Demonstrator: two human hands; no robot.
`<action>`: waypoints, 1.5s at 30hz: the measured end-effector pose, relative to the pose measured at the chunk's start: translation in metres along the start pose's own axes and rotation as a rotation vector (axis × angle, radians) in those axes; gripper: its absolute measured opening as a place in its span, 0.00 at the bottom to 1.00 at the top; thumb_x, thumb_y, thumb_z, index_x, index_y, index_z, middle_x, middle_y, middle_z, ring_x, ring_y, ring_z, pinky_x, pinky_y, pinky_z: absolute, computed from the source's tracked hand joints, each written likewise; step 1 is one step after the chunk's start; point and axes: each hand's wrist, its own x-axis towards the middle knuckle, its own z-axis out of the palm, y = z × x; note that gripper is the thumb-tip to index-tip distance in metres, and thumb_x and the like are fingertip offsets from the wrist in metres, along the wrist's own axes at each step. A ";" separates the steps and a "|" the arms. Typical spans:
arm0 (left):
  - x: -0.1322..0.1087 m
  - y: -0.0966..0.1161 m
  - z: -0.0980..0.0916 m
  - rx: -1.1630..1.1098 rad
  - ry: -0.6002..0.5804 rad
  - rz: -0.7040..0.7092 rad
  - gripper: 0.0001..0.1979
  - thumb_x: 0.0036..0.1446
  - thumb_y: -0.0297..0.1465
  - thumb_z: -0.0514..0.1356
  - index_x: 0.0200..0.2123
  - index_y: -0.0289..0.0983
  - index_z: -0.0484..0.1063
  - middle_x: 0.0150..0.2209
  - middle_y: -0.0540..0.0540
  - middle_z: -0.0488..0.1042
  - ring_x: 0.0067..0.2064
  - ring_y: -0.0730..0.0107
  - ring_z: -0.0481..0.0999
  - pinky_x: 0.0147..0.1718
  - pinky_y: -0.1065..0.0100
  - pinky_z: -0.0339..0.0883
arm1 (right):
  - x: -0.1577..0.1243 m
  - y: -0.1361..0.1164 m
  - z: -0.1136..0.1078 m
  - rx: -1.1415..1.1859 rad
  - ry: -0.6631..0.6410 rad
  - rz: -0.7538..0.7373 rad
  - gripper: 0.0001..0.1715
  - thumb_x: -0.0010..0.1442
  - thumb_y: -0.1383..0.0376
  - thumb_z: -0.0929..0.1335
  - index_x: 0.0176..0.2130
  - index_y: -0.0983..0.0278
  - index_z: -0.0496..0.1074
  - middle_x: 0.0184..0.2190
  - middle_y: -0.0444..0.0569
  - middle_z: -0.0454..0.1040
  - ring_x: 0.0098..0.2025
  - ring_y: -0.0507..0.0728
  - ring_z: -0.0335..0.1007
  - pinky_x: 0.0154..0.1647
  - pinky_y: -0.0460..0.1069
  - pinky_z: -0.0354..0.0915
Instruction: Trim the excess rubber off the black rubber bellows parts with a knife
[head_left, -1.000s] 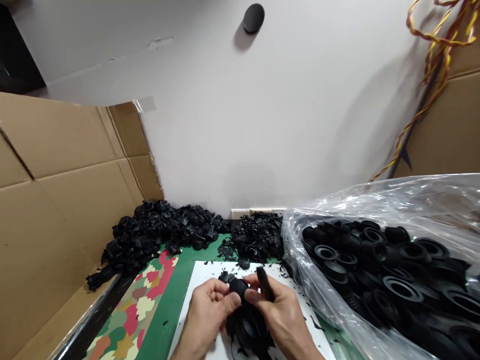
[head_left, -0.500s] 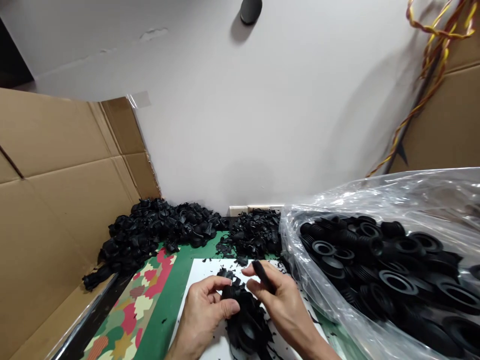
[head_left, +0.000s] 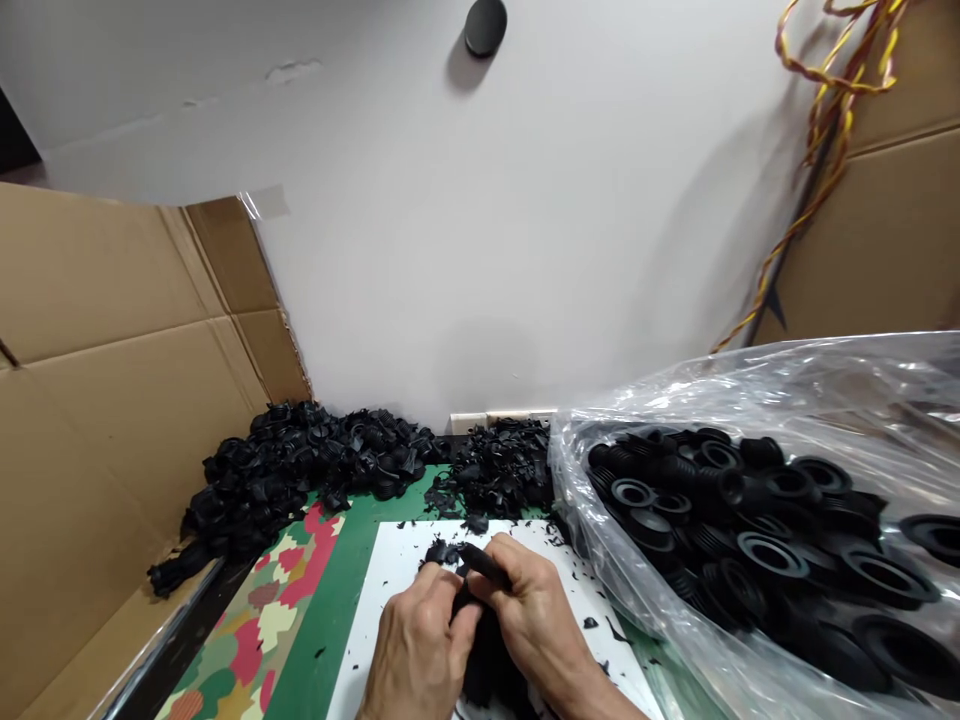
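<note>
My left hand is closed on a black ribbed rubber part, which the fingers mostly cover. Opposite it, my right hand grips a slim black tool handle that slants across the rubber part. The tool's working end is hidden between the hands, so its kind does not show. Both hands meet above a white board. Beneath them lies a dark heap of black rubber pieces, with small black scraps just beyond the fingers.
A clear plastic bag of black rubber bellows stands at right. Black rubber pieces are piled at left, beside a heap of shavings. Cardboard walls the left; a patterned sheet lies on the green surface.
My right hand has closed in on my left, bringing the tool handle against the rubber part. My left hand has turned over the part, hiding more of it. The whole view has shifted slightly.
</note>
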 end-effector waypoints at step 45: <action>-0.008 -0.026 -0.001 -0.925 0.143 -0.333 0.12 0.36 0.28 0.71 0.30 0.37 0.79 0.29 0.49 0.74 0.29 0.69 0.71 0.27 0.73 0.65 | -0.002 -0.003 0.002 -0.087 -0.178 -0.160 0.09 0.52 0.71 0.64 0.24 0.65 0.71 0.23 0.46 0.68 0.27 0.55 0.66 0.27 0.47 0.60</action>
